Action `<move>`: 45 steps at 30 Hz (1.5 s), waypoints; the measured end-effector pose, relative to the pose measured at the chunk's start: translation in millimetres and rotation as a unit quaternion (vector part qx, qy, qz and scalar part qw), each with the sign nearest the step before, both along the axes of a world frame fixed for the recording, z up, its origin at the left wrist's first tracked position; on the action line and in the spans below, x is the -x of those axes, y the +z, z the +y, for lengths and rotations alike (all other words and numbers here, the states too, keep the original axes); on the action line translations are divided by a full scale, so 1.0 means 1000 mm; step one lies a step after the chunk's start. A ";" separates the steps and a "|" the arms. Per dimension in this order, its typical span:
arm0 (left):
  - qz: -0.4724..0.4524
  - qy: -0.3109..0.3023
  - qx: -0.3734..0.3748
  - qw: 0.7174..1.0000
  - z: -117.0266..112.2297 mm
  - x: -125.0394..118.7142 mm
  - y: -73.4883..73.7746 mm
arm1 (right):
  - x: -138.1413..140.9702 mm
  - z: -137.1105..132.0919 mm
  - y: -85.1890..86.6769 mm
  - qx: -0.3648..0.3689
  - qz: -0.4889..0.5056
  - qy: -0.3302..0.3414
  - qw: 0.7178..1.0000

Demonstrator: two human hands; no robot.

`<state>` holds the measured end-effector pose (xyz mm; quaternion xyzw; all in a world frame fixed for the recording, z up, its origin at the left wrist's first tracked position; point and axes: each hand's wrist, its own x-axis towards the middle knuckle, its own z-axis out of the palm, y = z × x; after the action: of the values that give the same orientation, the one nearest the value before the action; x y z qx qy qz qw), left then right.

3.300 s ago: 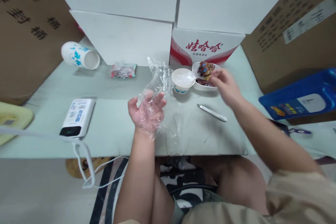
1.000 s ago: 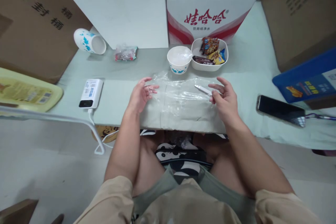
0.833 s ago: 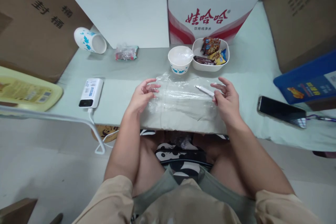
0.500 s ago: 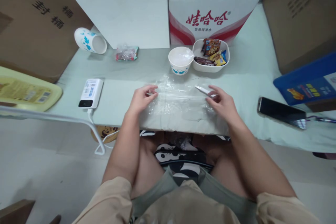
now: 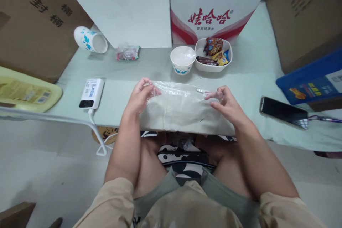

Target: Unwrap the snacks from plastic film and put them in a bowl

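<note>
Between my hands stretches a sheet of clear plastic film [image 5: 176, 91], its top edge raised a little off the pale green table cover. My left hand [image 5: 141, 94] pinches its left end, with some film bunched at the fingers. At the right end, my right hand [image 5: 226, 103] grips the film between thumb and fingers. A slim white tool with a pointed tip [image 5: 201, 91] sticks out leftward from the right hand, partly behind the film; its kind is not clear. A paper cup [image 5: 182, 68] with clear plastic in it stands beyond the film.
Beside the cup is a white bowl [image 5: 211, 68] of wrapped snacks. A wrapped packet [image 5: 128, 53] and tipped paper cup [image 5: 89, 40] lie back left. A power bank [image 5: 92, 92] is left, a phone [image 5: 284, 112] right. White cartons [image 5: 125, 17] line the back.
The film has gone from lying loose and crumpled on the table to being lifted and spread along its top edge. My hands have moved slightly apart, and film now covers the white tool.
</note>
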<state>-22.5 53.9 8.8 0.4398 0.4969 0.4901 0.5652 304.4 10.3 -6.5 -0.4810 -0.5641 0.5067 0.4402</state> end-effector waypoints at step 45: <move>0.200 0.032 0.018 0.979 -0.011 -0.045 -0.037 | 0.040 -0.003 0.002 0.265 0.175 -0.105 0.942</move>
<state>22.6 43.0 -27.8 0.5026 0.6221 0.4013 0.4464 264.0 7.2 -4.6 -0.5408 -0.2696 0.6649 0.4391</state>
